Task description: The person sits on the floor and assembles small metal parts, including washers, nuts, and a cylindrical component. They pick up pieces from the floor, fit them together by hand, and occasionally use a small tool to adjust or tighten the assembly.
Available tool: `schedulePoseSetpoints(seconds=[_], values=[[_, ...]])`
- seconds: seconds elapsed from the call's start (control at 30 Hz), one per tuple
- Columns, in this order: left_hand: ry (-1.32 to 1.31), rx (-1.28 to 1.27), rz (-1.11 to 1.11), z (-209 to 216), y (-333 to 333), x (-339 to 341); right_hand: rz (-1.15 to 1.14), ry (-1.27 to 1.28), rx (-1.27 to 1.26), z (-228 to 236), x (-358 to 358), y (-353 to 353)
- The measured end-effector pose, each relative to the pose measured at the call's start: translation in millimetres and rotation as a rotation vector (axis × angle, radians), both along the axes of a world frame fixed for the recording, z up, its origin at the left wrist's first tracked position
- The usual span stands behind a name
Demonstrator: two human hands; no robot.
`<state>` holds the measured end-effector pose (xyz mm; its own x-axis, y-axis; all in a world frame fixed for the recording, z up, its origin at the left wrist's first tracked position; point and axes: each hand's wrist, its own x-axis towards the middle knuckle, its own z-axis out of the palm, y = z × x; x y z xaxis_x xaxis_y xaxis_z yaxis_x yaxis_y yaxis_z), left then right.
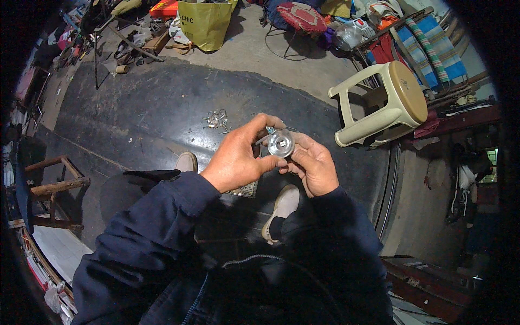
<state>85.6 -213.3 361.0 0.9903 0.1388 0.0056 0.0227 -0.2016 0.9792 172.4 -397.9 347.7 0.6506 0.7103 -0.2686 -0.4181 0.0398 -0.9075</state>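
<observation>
Both hands hold a small round shiny part [281, 143], silvery or clear, with a pale rectangular centre. My left hand [241, 154] grips it from the left, thumb at its lower edge and index finger curled above. From the right, my right hand [314, 165] pinches its rim between thumb and fingers. A bit of bluish metal [270, 130] shows by the left fingertips; its kind is unclear. On the dark mat beyond my hands lies a loose pile of small metal pieces [217, 120]. More small metal bits [246, 190] show below my hands, partly hidden by them.
A cream plastic stool [374, 116] lies tipped on its side at right. Far back stand a yellow bag [206, 24] and a red-topped round stool [301, 18]. A wooden frame [57, 187] is at left. My shoes [284, 208] rest on the black mat [135, 103].
</observation>
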Motion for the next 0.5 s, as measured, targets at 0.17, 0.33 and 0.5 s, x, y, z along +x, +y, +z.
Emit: schedulePoseSetpoints(seconds=[0.17, 0.33, 0.5], values=[[-0.065, 0.003, 0.014, -1.5, -2.1, 0.5, -0.009, 0.055, -0.004, 3.1, -0.8, 1.6], [-0.044, 0.060, 0.033, 1.0, -0.3, -1.1, -0.005, 0.132, 0.054, 6.5, -1.5, 0.6], [-0.066, 0.090, 0.049, 0.4, 0.6, 0.1, 0.003, 0.191, 0.101, 8.6, -0.4, -0.2]])
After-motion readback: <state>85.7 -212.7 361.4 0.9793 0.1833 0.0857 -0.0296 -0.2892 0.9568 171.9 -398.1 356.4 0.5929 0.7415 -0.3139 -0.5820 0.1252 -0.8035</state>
